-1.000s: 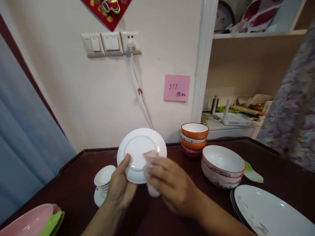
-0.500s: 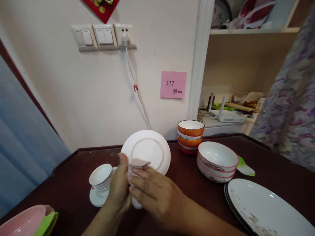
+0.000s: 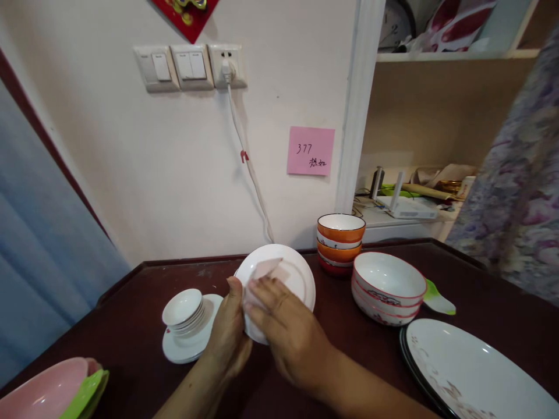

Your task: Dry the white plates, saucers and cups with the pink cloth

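Note:
My left hand (image 3: pixel 229 329) is closed on the left edge of a white plate (image 3: pixel 301 276), thumb raised along its side. The plate is held up at a tilt above the table. Across the plate's face, my right hand (image 3: pixel 286 326) presses a pale pinkish cloth (image 3: pixel 267 267), whose folded corner sticks out past the fingertips. The rest of the cloth is hidden under the slightly blurred fingers. Just left of my left hand, a stack of small white dishes (image 3: pixel 182 307) sits on white plates (image 3: pixel 192 348).
Orange bowls (image 3: pixel 340 234) are stacked near the wall, beside stacked red-rimmed bowls (image 3: pixel 388 279). A green-and-white leaf-shaped piece (image 3: pixel 439 299) lies behind these. Large oval plates (image 3: pixel 476 366) are at right, a pink dish (image 3: pixel 48 387) at lower left. A cable (image 3: pixel 257 192) hangs behind the plate.
The plate has shifted down and to the right in view and changed its tilt. My right hand and the cloth have moved up across its face. The left hand still holds the edge.

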Demonstrator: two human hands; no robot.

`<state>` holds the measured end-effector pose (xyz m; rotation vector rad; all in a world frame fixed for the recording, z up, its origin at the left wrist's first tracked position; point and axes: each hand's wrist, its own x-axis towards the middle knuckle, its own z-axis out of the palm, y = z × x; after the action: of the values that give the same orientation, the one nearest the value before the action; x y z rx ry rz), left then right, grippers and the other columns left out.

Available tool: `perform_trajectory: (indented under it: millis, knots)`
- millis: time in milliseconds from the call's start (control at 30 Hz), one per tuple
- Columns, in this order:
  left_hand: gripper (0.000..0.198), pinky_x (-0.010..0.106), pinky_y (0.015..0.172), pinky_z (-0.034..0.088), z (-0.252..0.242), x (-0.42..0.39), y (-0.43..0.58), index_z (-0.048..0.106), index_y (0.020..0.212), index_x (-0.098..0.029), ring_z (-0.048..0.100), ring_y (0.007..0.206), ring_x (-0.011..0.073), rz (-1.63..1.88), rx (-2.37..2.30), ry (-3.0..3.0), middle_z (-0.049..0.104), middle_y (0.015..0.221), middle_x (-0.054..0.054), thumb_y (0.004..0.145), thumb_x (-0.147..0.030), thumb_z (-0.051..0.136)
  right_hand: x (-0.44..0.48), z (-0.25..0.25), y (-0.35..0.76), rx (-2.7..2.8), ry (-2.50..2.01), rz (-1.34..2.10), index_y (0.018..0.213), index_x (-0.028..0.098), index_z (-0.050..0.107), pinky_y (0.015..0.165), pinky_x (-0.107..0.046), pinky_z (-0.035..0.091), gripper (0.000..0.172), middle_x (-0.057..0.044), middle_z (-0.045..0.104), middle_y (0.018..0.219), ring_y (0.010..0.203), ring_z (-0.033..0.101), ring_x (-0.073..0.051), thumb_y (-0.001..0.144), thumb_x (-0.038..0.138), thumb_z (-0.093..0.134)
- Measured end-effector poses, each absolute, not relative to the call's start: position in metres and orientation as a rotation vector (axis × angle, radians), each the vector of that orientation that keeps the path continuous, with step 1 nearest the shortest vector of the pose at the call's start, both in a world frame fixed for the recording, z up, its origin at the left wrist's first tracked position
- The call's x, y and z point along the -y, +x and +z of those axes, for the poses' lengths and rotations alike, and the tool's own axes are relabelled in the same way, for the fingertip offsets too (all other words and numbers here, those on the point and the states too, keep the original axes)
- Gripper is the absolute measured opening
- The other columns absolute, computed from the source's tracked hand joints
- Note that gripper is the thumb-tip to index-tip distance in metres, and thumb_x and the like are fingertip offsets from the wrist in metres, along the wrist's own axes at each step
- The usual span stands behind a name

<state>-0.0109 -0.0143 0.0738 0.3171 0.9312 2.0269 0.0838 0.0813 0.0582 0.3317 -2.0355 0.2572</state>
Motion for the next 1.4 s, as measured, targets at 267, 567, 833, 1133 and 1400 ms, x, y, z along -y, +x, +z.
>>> perform_trajectory:
  millis: [267, 567, 833, 1133, 1400]
  knots:
    - [0.052, 0.032, 0.075, 0.057, 0.071, 0.012, -0.028, 0.064, 0.114, -0.009, 0.07, 0.083, 0.0246, 2.237, -1.213, 0.516, 0.074, 0.094, 0.011, 0.065, -0.015, 0.079, -0.104, 0.035, 0.078, 1.96, 0.323, 0.625, 0.1, 0.019, 0.067, 0.087, -0.035, 0.053, 0.025, -0.007, 0.07, 0.097, 0.101, 0.061, -0.018, 0.089, 0.013, 0.045]
    - [0.026, 0.041, 0.113, 0.022, 0.068, 0.019, -0.036, 0.077, 0.081, -0.025, 0.059, 0.114, 0.0274, 1.921, -1.797, 1.352, 0.074, 0.1, 0.01, 0.062, -0.007, 0.075, -0.134, 0.063, 0.078, 1.367, -0.397, 2.197, 0.095, 0.015, 0.06, 0.033, -0.018, 0.036, 0.046, 0.004, 0.051, 0.051, 0.036, 0.044, -0.009, 0.083, 0.058, 0.048]
    - [0.068, 0.048, 0.112, 0.027, 0.061, 0.01, -0.044, 0.049, 0.135, -0.027, 0.037, 0.136, 0.0304, 2.374, -1.859, 0.9, 0.046, 0.146, 0.009, 0.071, -0.029, 0.073, -0.124, 0.053, 0.074, 1.182, -0.549, 2.14, 0.108, 0.016, 0.053, 0.021, -0.017, 0.025, 0.04, 0.008, 0.046, 0.048, 0.029, 0.036, -0.008, 0.076, 0.039, 0.055]
    - [0.046, 0.041, 0.101, 0.047, 0.061, 0.01, -0.028, 0.061, 0.123, -0.011, 0.058, 0.118, 0.031, 2.007, -1.191, 0.233, 0.066, 0.122, 0.016, 0.086, -0.039, 0.06, -0.136, 0.045, 0.069, 1.365, -0.446, 1.807, 0.101, 0.016, 0.06, 0.045, -0.02, 0.044, 0.039, -0.001, 0.063, 0.072, 0.055, 0.056, -0.011, 0.084, 0.05, 0.055]
    - [0.051, 0.038, 0.106, 0.043, 0.056, 0.004, -0.027, 0.056, 0.13, -0.016, 0.056, 0.121, 0.0276, 2.091, -1.117, 0.217, 0.062, 0.129, 0.013, 0.089, -0.046, 0.053, -0.136, 0.058, 0.076, 1.436, -0.286, 1.363, 0.126, 0.024, 0.043, 0.07, -0.036, 0.056, 0.037, -0.007, 0.064, 0.103, 0.078, 0.066, -0.017, 0.089, 0.026, 0.047]
